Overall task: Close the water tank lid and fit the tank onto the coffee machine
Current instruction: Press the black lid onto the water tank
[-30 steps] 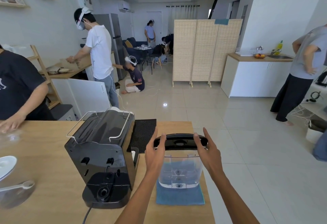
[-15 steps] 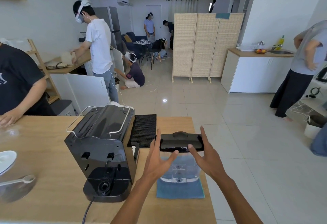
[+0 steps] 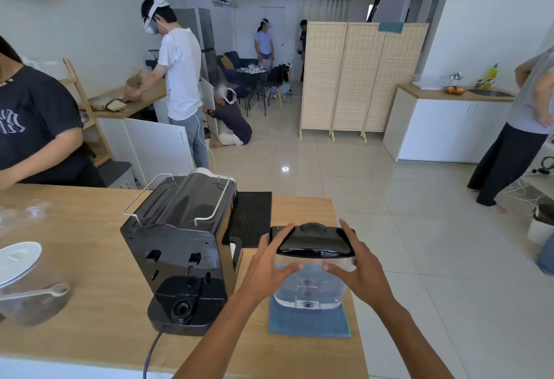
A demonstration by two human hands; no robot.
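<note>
Since half a second ago our two hands have closed in on the water tank: thumbs now press its near clear wall and fingers reach over the black lid, where before the palms were spread just short of it.

At the far left edge of the frame a clear container (image 3: 28, 303) sits on the wooden counter (image 3: 90, 258), with a white lid (image 3: 18, 257) and one pale spoon (image 3: 36, 292) lying across it; what is inside it we cannot tell. Left of centre stands one black coffee machine (image 3: 183, 246), its back towards us, a power cord (image 3: 151, 351) running down to the lower edge. One black ribbed mat (image 3: 251, 216) lies behind and to its right.

Our left hand (image 3: 268, 264) grasps the left side of the water tank (image 3: 310, 285), and our right hand (image 3: 359, 270) grasps its right side, both wrapped around it. The lid (image 3: 313, 243) lies shut on top of the tank. The tank, centre right in the frame, rests upright on one blue cloth (image 3: 308, 318), just beside the machine and apart from it. Whether there is water in it we cannot tell.

Nothing stands between tank and machine. Six other people show in the room beyond the counter, and a folding screen (image 3: 362, 79) stands upper right of centre.
</note>
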